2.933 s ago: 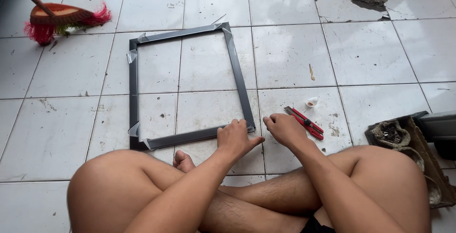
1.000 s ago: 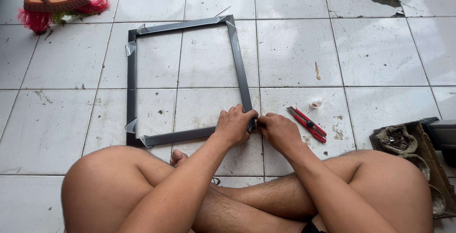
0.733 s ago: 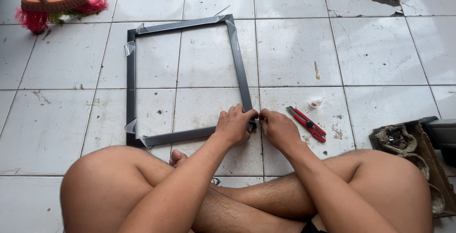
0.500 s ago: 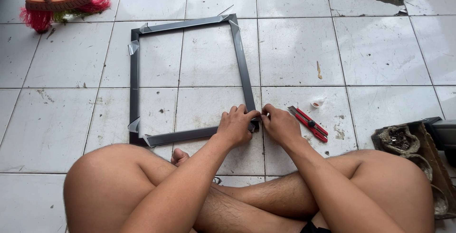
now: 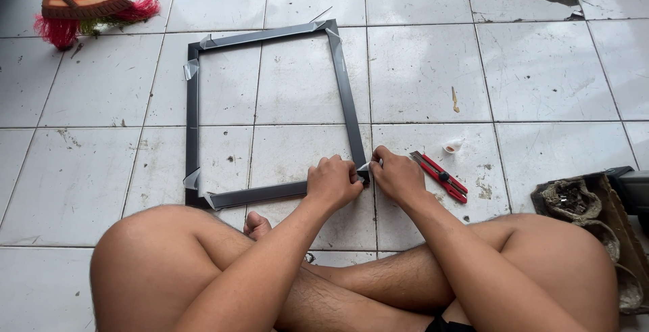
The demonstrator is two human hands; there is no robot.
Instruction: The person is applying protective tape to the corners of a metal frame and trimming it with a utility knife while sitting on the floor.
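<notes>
**Both hands on the near-right corner of the frame**

So here's where we're at: the dark grey frame (image 5: 341,88) lies flat on the white tiled floor (image 5: 541,82), a roughly square outline of four thin strips, with pale tape wrapped at the corners. Its 5 o'clock corner is the one we're working on. Our left hand (image 5: 332,183) sits on the near strip right at that corner, fingers curled down over it, and our right hand (image 5: 397,175) comes in from the other side, fingertips pinched at the same joint. The two hands are almost touching, with a small pale bit of tape (image 5: 364,167) showing between them. We can't tell exactly which fingers have the tape.

Just past the right hand, at about 3 o'clock from the corner, there's a red utility knife (image 5: 439,177) lying on the tile, and a little white scrap (image 5: 451,146) just beyond it. Farther right, by our knee, is a worn brown sandal (image 5: 588,214). Way off at 10 o'clock from the frame lies a broom (image 5: 88,9) with red bristles. We're sitting cross-legged, bare knees either side.
</notes>
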